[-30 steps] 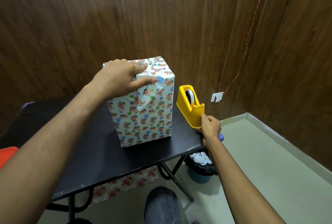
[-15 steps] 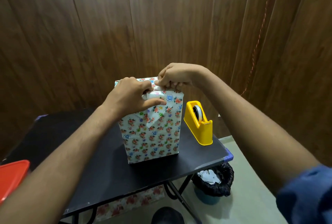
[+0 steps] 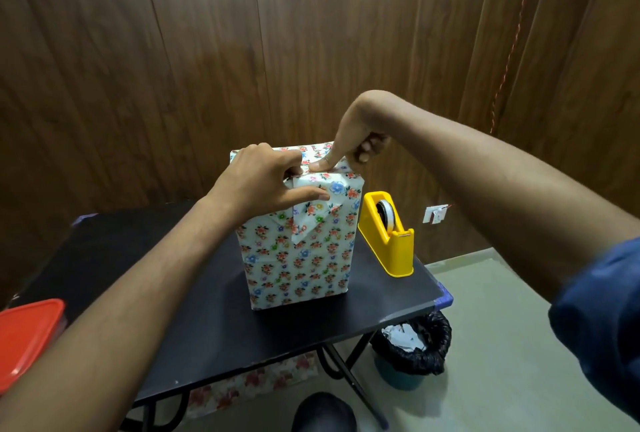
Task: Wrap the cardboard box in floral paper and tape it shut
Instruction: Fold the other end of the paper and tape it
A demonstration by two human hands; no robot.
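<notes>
Both hands work the upright wrapped box (image 3: pixel 298 251) on the black table (image 3: pixel 207 320): left hand (image 3: pixel 259 185) pinning the folded flap with curled fingers, right hand (image 3: pixel 349 147) thumb-pressing the top seam, remaining fingers curled; taping step, next likely needing tape dispenser (image 3: pixel 389 234).

Single head-worn wide-angle view, no second view to overlap. Looks forward and down from above the near edge of the black table (image 3: pixel 194 320), close range, facing the wood-panel wall (image 3: pixel 311 50); both forearms enter from the bottom corners.
</notes>
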